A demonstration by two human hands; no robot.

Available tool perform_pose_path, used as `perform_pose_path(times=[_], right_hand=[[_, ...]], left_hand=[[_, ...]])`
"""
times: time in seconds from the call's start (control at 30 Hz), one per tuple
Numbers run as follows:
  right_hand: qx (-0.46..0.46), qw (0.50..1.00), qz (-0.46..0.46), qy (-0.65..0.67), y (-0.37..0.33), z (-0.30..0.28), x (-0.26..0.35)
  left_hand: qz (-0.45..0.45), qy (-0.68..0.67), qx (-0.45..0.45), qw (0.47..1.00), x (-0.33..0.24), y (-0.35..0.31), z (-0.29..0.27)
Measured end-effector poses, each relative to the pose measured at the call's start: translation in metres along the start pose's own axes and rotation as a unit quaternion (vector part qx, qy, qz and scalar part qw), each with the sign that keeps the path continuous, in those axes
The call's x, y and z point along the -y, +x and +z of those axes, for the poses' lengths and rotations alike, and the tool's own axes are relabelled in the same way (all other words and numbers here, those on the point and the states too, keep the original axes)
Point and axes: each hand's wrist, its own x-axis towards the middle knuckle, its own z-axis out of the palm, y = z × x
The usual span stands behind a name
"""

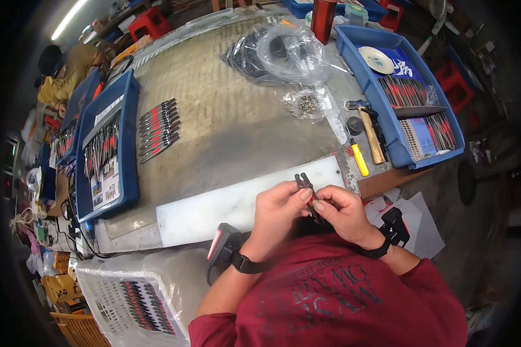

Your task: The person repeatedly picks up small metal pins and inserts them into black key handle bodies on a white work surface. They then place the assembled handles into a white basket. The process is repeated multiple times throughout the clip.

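Close in front of my chest, both hands hold a small black and red handle-like piece (301, 180) with a two-pronged dark end pointing up and away. My left hand (276, 209) pinches it between thumb and fingers. From the other side, my right hand (346, 213) closes on its lower part with the thumb pressed against it. The fingers cover most of the piece, so its exact kind cannot be made out. Just beyond and below the hands lies a long white board (214, 213) along the table's near edge.
A row of black and red pieces (158, 130) lies left on the table. Blue trays (134, 115) (353, 63) hold similar pieces at both sides. Right are a hammer (371, 136), a yellow screwdriver (359, 159) and a bag of small metal parts (308, 105). A person (75, 63) sits far left.
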Motion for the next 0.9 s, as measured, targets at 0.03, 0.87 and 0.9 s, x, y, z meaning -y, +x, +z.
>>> perform_pose_path(times=[0.03,0.87,0.9], right_hand=[[-0.003,1.0,-0.01,0.002,0.0004,0.0004,0.0],[0.031,0.999,-0.002,-0.008,0.0062,0.0034,0.0015],[0.03,1.0,0.002,-0.004,0.0059,0.0034,0.0011]], left_hand=[[-0.007,-0.005,0.002,1.0,0.0001,0.0001,0.0],[-0.006,0.036,-0.01,0.999,0.0047,0.0026,-0.0063],[-0.008,0.039,-0.012,0.999,0.005,0.0027,-0.0065]])
